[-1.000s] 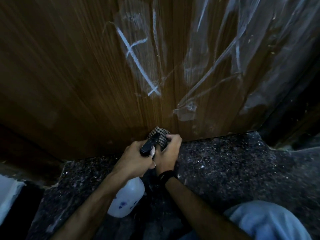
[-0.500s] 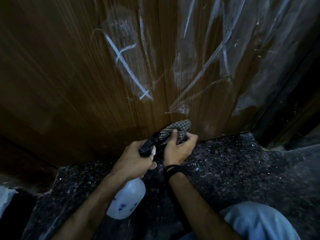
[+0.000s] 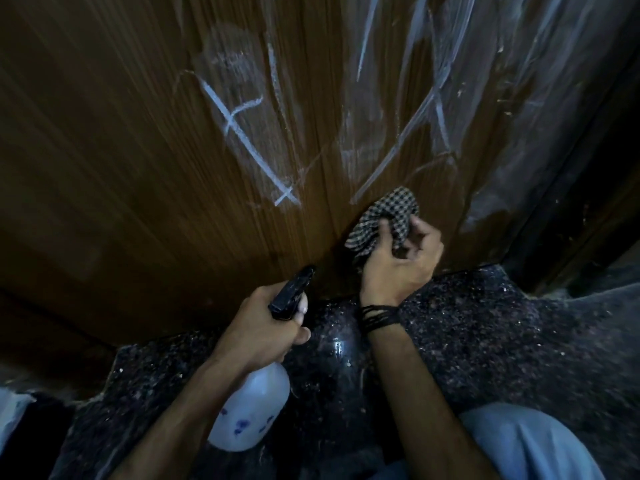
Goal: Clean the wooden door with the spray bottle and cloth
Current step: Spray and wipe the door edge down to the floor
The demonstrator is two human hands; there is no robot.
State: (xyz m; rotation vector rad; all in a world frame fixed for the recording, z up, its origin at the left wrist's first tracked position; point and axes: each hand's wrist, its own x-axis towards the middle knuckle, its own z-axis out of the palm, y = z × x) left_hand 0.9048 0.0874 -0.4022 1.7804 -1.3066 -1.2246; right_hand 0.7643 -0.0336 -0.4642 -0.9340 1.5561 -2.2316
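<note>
The wooden door point(image 3: 138, 140) fills the upper part of the view, and it carries white chalk-like lines point(image 3: 242, 133) and pale smears near its middle and right side. Low on the door, just above its bottom edge, the checked cloth point(image 3: 384, 216) is pressed on the wood. The right hand point(image 3: 398, 261) holds this cloth: the fingers are curled around the bunched fabric, and the thumb side is toward the door. Dark thread bands point(image 3: 379, 317) are around this wrist. To the left and lower, the left hand point(image 3: 263, 327) grips the neck of the spray bottle point(image 3: 249, 414), fingers closed around it; the black nozzle point(image 3: 294, 292) points at the door and is near it, but if it touches I cannot tell. The white bottle body hangs under the hand. Under the door lies a dark speckled stone floor point(image 3: 485, 341). On the right a dark frame edge point(image 3: 571, 202) borders the door. A light blue knee point(image 3: 526, 445) is at the bottom right.
</note>
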